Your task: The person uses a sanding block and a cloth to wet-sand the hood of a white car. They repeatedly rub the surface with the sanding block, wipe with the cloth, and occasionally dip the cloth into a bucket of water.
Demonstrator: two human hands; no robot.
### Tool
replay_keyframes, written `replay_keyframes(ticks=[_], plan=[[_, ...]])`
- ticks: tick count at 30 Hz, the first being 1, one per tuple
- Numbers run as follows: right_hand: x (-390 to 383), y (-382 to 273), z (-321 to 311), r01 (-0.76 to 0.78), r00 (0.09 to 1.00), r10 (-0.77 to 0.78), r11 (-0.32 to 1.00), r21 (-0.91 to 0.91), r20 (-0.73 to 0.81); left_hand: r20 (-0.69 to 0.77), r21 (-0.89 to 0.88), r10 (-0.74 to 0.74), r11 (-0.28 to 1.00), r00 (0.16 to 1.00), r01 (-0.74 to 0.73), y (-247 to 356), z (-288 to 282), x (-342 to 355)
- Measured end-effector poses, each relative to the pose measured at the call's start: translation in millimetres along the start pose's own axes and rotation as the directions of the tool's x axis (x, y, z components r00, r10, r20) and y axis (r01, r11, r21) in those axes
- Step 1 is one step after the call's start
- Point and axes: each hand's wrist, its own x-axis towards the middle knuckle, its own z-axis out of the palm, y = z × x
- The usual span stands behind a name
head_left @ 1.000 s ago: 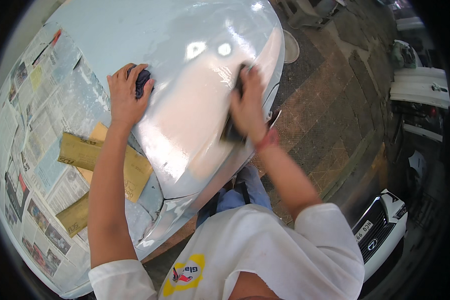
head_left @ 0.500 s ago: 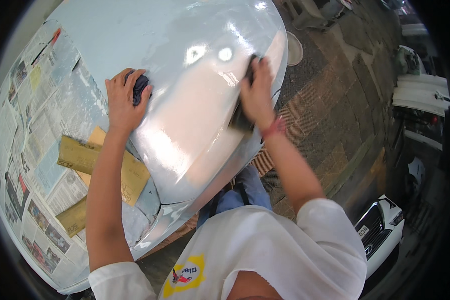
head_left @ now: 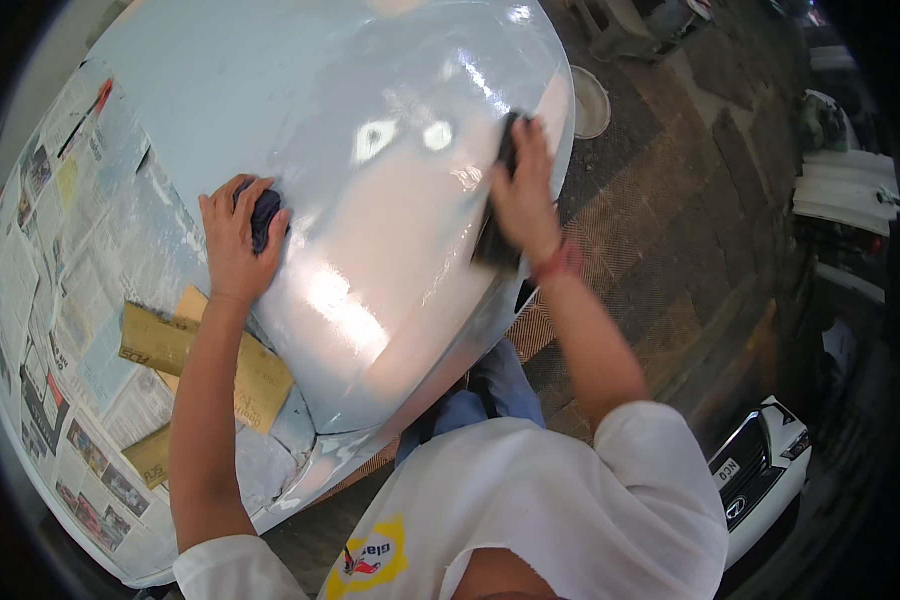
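My left hand [head_left: 238, 235] is closed around a bunched dark navy cloth [head_left: 264, 215], resting on a smooth, curved car panel [head_left: 270, 70]. The panel is pale grey-blue with a beige-pink patch [head_left: 390, 230] in its middle, and its surface looks glossy. Toward the panel's right edge, my right hand [head_left: 528, 195] presses a long dark sanding block [head_left: 497, 245] against it. Slight motion blur softens that hand, but its fingers lie over the block, which runs lengthwise along the edge. The block's underside is hidden.
Newspaper [head_left: 100, 240] covers the car's left part, with yellow-brown sandpaper sheets [head_left: 160, 340] and a red-and-black slender tool [head_left: 88, 115] on it. A pale round bucket [head_left: 592, 103] stands on the floor beyond the panel. A white car front [head_left: 765, 470] is at the lower right.
The whole view has shifted a little. My left hand has come slightly nearer with the cloth. My right hand and the block have moved slightly to the right.
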Motion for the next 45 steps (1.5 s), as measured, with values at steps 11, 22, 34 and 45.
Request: replay_keyframes(ticks=[11,22,34,45], plan=[[-30.3,-33.0,-6.4,0.011,0.999,-0.012,1.000,0.016,0.041,0.040,-0.016,-0.047,0.999,0.998,0.047,-4.7,9.8,-1.9],[142.6,152.6,-33.4,-0.192,0.978,0.194,0.981,0.036,-0.070,0.121,0.012,-0.070,0.998,0.990,0.069,4.3,16.8,16.7],[186.8,187.2,-61.8,-0.275,0.956,0.279,0.960,0.061,-0.086,0.114,-0.012,-0.077,0.997,0.990,0.079,7.1,22.6,22.4],[8.6,36.3,-25.3,0.007,0.999,-0.012,0.993,0.120,0.038,0.126,0.043,-0.133,0.991,0.983,0.129,1.0,8.0,-1.4]])
